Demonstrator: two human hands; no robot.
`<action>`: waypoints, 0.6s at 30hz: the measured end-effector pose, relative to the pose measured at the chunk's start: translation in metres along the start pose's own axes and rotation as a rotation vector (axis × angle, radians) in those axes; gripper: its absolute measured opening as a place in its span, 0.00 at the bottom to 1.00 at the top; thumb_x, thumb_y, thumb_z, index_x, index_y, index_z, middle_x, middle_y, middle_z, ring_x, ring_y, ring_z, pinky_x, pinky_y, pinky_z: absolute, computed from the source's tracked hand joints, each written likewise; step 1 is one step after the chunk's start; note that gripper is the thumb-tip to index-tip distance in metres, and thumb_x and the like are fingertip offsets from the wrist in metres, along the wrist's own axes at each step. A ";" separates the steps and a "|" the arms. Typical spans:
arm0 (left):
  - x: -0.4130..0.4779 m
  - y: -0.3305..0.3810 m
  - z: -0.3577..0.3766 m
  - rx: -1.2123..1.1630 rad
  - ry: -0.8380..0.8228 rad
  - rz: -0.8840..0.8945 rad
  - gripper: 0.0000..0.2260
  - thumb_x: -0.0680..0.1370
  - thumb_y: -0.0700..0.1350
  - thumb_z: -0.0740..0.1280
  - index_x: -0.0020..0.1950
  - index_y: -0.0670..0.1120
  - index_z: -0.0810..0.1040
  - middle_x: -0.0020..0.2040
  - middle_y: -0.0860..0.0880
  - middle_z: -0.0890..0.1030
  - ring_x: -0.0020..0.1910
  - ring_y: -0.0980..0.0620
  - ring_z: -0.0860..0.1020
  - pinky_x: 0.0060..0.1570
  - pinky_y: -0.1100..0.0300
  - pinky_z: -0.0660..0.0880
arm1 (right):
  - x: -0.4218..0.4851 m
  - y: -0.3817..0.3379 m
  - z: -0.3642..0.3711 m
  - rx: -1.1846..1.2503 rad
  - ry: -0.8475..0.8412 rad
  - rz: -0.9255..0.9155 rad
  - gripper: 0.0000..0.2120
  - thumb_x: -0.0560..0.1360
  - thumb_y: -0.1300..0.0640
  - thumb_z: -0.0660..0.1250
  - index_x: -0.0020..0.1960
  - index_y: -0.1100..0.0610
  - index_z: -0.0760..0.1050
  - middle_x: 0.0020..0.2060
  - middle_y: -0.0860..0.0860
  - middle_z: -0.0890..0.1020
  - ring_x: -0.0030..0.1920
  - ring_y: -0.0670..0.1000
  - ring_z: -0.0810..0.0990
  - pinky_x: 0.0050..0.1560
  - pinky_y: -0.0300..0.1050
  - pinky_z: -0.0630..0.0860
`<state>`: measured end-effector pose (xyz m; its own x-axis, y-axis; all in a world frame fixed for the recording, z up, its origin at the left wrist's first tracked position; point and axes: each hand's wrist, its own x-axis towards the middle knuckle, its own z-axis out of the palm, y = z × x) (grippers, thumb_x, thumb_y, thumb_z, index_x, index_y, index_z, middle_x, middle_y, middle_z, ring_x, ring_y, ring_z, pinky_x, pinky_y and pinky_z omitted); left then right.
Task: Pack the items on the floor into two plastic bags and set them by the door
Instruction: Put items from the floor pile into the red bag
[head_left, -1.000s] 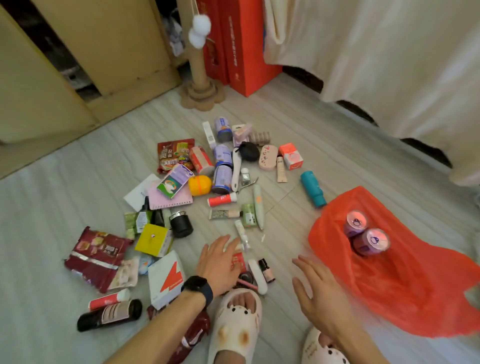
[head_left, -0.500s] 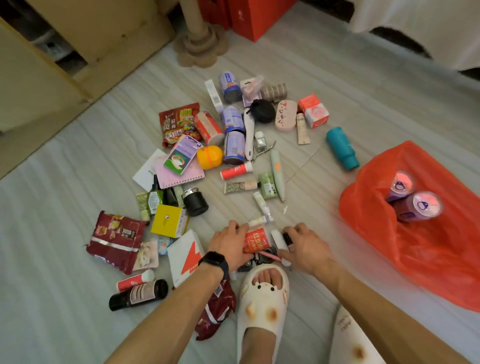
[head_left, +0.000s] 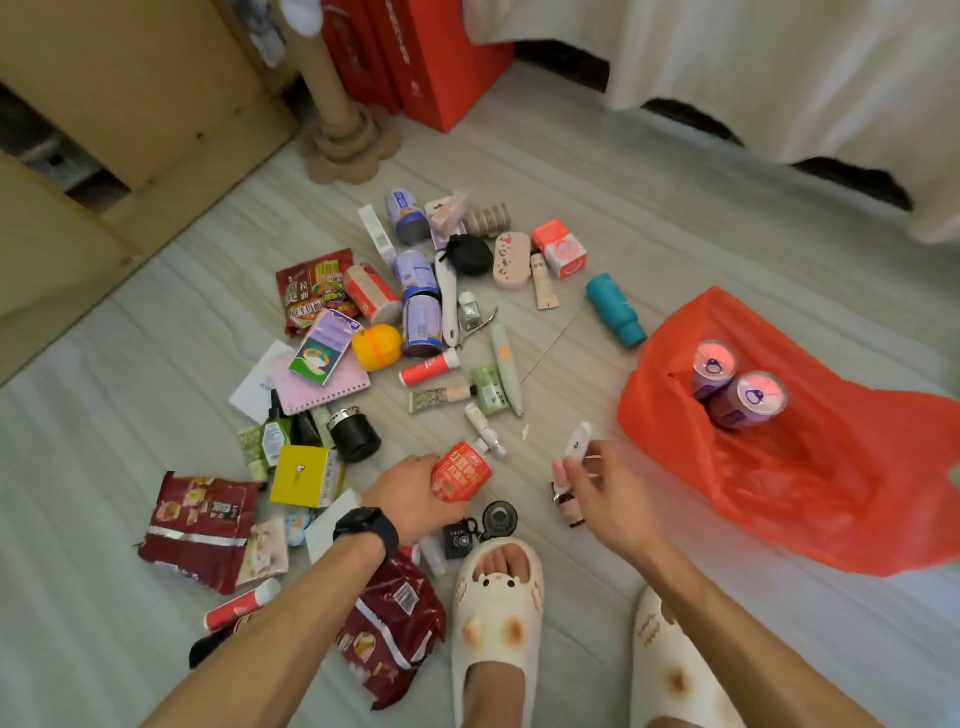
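Note:
Many small items lie scattered on the pale floor (head_left: 675, 218). My left hand (head_left: 410, 499), with a black watch on its wrist, grips a small red bottle (head_left: 461, 470) just above the floor. My right hand (head_left: 608, 493) pinches a white tube (head_left: 577, 441) together with a small pink-capped bottle (head_left: 563, 493). An open red plastic bag (head_left: 810, 467) lies to the right with two pink-topped cans (head_left: 737, 384) inside. A teal bottle (head_left: 615, 310) lies just left of the bag's mouth.
Snack packets (head_left: 200, 525), a yellow box (head_left: 304, 475), a black jar (head_left: 356, 434), cans (head_left: 421, 322) and tubes fill the floor ahead. My feet in white slippers (head_left: 493, 613) stand below. A cardboard post (head_left: 340, 130), red boxes (head_left: 431, 57) and a wooden cabinet (head_left: 130, 78) stand behind; white cloth (head_left: 779, 67) hangs at right.
Both hands closed on items near my left foot and lifted them: the left took the red bottle, the right took the white tube and small bottle and moved toward the bag.

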<state>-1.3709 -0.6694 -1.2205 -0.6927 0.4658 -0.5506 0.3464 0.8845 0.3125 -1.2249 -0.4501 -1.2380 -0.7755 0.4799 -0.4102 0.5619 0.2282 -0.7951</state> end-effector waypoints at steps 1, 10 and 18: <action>-0.002 0.007 -0.008 -0.024 0.025 0.016 0.17 0.62 0.63 0.68 0.41 0.53 0.74 0.36 0.52 0.79 0.35 0.53 0.78 0.34 0.58 0.75 | -0.010 -0.003 -0.009 0.150 0.039 0.006 0.07 0.80 0.47 0.62 0.55 0.49 0.70 0.45 0.46 0.84 0.38 0.39 0.82 0.36 0.31 0.74; -0.003 0.192 -0.067 0.068 0.098 0.596 0.28 0.63 0.70 0.67 0.58 0.59 0.72 0.50 0.57 0.78 0.46 0.54 0.78 0.44 0.55 0.77 | -0.064 0.032 -0.129 0.598 0.536 0.182 0.08 0.83 0.56 0.58 0.58 0.58 0.72 0.44 0.54 0.84 0.40 0.56 0.85 0.37 0.44 0.79; 0.058 0.338 0.022 0.292 -0.050 0.935 0.31 0.70 0.54 0.73 0.68 0.45 0.67 0.61 0.46 0.74 0.54 0.43 0.78 0.42 0.54 0.72 | -0.022 0.078 -0.204 0.628 0.744 0.261 0.06 0.82 0.54 0.58 0.50 0.48 0.73 0.45 0.49 0.83 0.45 0.51 0.85 0.44 0.49 0.82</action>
<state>-1.2800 -0.3429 -1.1634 -0.0346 0.9765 -0.2129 0.8892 0.1273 0.4394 -1.1055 -0.2697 -1.2001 -0.1526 0.9069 -0.3927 0.2685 -0.3443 -0.8996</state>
